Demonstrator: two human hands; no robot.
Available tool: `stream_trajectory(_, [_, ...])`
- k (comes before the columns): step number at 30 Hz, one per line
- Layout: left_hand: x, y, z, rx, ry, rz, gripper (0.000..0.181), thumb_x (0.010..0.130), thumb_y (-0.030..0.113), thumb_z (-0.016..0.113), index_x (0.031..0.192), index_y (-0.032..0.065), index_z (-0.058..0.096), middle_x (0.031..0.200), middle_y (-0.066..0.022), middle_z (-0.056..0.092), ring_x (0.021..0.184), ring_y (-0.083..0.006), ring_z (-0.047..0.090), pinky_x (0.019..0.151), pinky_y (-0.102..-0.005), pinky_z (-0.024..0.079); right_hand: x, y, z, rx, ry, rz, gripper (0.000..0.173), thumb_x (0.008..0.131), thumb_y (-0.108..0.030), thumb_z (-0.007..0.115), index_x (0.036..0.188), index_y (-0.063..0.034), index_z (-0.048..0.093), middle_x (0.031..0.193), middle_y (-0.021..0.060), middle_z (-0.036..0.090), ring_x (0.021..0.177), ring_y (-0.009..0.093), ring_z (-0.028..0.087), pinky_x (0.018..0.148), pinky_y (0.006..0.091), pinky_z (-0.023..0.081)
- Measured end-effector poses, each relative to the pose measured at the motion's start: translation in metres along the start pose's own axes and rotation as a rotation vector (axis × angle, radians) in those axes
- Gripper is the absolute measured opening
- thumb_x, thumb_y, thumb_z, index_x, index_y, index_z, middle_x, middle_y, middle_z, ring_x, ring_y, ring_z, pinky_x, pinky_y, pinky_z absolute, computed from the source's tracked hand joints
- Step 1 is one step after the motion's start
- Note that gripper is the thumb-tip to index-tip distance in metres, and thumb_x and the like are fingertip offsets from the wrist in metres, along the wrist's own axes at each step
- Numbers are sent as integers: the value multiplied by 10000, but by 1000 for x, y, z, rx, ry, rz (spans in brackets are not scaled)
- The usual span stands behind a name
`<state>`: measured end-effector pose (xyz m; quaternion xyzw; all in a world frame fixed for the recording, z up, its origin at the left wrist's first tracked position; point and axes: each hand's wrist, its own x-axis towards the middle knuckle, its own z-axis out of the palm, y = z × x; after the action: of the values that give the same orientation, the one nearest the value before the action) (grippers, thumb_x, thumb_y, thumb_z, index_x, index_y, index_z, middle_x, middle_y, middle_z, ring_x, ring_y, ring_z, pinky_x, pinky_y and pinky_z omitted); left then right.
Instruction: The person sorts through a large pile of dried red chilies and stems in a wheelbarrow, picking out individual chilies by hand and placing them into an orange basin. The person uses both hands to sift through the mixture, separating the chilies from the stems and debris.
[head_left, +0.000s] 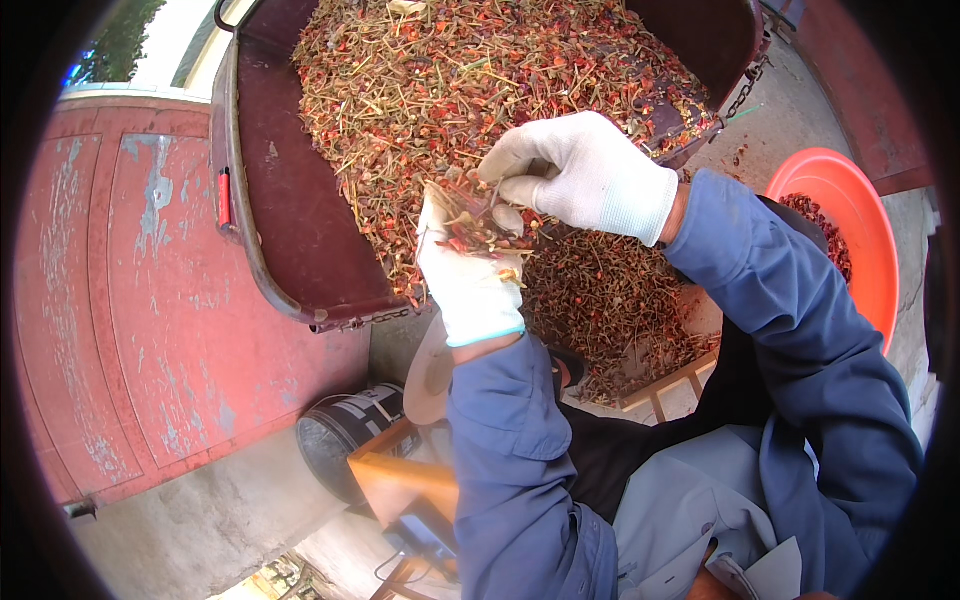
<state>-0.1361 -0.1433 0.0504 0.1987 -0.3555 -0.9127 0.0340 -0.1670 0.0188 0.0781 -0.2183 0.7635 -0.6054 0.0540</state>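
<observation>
My left hand (471, 289), in a white knit glove, is palm up below the middle of the view and cradles a handful of dried chili pepper scraps (480, 225): stems, red skin pieces and a pale round bit. Just above it, my right hand (581, 169), also gloved, has thumb and forefinger pinched together at the edge of the handful. A thin dried stem (494, 196) shows at its fingertips. Behind both hands a big heap of dried stems and red chili fragments (420, 90) fills much of a maroon metal cart bed (300, 247).
More scraps (607, 300) lie on the floor below the cart. An orange plastic basin (874, 247) with dark red pieces stands at the right. At lower left are a black bucket (330, 442) and a wooden stool (405, 465). A chain (742, 94) hangs at the cart's corner.
</observation>
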Motion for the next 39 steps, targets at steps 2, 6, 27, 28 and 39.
stream_trajectory(2, [-2,-2,6,16,29,7,315,1046,349,498,1102,65,623,953,-78,658,715,-194,618,587,-311,515,0,-2,0,12,-38,36,167,859,-24,734,1025,-14,721,873,74,735,814,151,717,742,293,580])
stream_trajectory(6, [-3,2,5,-32,17,-66,345,1056,345,473,1112,44,633,929,-86,658,708,-194,615,605,-305,502,-2,4,2,-100,14,-122,150,827,-37,749,975,-18,731,847,81,727,764,177,722,713,300,580])
stream_trajectory(27, [-10,4,12,42,49,-32,331,1059,348,470,1126,62,622,930,-65,641,745,-180,611,621,-329,530,6,-3,-19,55,-97,78,134,896,-114,710,969,-5,683,807,20,662,742,92,593,690,271,503])
stream_trajectory(28, [-8,3,9,29,67,-28,329,1047,344,492,1133,60,634,974,-75,661,810,-202,629,676,-361,541,6,-3,-22,153,-172,72,133,894,-117,709,959,-1,691,799,11,650,727,78,577,666,255,485])
stream_trajectory(39, [-8,-5,3,190,-37,68,361,1070,337,463,1200,34,610,1023,-74,639,867,-188,620,743,-355,533,1,-14,-7,124,-104,93,232,884,-74,726,1098,10,698,868,61,719,822,104,667,749,279,561])
